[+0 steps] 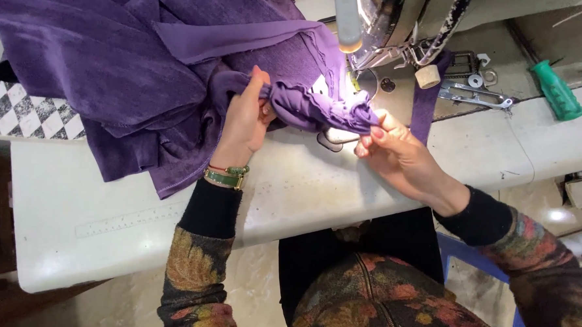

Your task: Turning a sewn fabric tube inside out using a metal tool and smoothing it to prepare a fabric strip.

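A large purple velvet garment [117, 66] lies heaped over the left half of a white sewing table [292, 189]. A bunched, gathered edge of the purple fabric [321, 110] stretches between my hands, just in front of the sewing machine's needle area [359, 75]. My left hand [245, 123], with green and gold bracelets on the wrist, grips the bunched fabric from the left. My right hand [392, 149] pinches the other end of the bunch near the lit needle plate. A purple strip [426, 108] hangs down beside the machine.
The grey sewing machine head [428, 7] stands at the top right. Behind it lie metal tools [474, 96] and a green plastic bottle [556, 90]. A black-and-white checked surface [30, 116] shows at left. A ruler scale [130, 219] runs along the table's front.
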